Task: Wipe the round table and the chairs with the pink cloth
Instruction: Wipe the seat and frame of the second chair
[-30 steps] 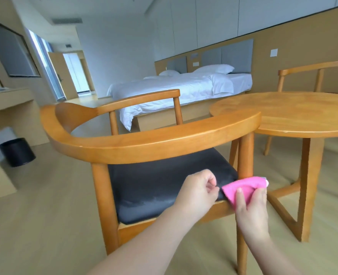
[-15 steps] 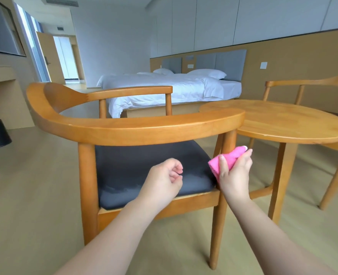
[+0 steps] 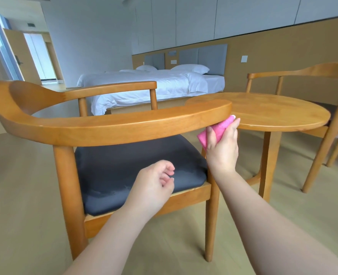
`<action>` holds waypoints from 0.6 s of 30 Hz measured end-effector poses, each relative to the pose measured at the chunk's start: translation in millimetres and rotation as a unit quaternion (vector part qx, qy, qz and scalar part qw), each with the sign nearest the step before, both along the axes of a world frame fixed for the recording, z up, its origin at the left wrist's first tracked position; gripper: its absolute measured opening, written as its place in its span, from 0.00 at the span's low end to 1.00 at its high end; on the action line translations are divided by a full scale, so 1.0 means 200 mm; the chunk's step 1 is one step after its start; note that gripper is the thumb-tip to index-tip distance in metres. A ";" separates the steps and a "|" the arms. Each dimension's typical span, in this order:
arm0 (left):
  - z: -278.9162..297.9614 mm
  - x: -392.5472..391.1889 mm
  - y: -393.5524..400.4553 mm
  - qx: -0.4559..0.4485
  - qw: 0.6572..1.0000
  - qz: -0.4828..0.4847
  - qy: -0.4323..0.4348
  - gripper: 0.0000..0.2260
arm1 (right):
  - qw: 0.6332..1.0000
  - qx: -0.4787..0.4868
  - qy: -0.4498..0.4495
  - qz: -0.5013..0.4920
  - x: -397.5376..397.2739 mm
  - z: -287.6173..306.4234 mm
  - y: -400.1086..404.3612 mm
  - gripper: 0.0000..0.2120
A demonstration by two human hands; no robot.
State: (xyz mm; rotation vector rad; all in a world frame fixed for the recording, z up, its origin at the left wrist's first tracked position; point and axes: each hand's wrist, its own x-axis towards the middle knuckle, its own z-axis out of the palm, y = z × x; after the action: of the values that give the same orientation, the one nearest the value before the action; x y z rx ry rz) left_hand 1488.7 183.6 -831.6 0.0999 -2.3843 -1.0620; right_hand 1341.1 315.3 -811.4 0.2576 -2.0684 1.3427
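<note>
Pink cloth (image 3: 213, 132) sits gripped in our right hand (image 3: 221, 147), pressed to the near chair (image 3: 112, 126) at the armrest's end, mid-frame. Our left hand (image 3: 154, 185) hangs loosely curled, empty. We judge the round table (image 3: 263, 114) and far chair (image 3: 323, 76) remain.

Pink cloth (image 3: 215, 132) bunched against near chair's (image 3: 112, 126) front post under armrest end, round wooden table (image 3: 273, 112) just beyond, second chair (image 3: 323, 80) behind
</note>
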 end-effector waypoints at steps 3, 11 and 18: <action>0.00 0.02 -0.03 -0.027 1.000 0.006 -0.003 0.10 | 1.000 -0.016 0.011 -0.004 -0.01 -0.06 -0.01 0.36; -0.04 0.10 -0.07 -0.119 0.992 0.014 -0.035 0.09 | 0.996 -0.011 -0.087 0.035 0.04 -0.49 0.08 0.30; -0.06 0.24 -0.10 -0.126 0.990 0.022 -0.063 0.08 | 0.984 -0.056 -0.158 0.064 0.16 -0.77 0.05 0.32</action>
State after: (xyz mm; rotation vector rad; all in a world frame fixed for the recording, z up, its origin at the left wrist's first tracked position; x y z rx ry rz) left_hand 1537.1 163.3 -844.6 0.1317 -2.5974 -0.7459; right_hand 1372.5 324.8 -965.3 0.1358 -2.2536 1.6628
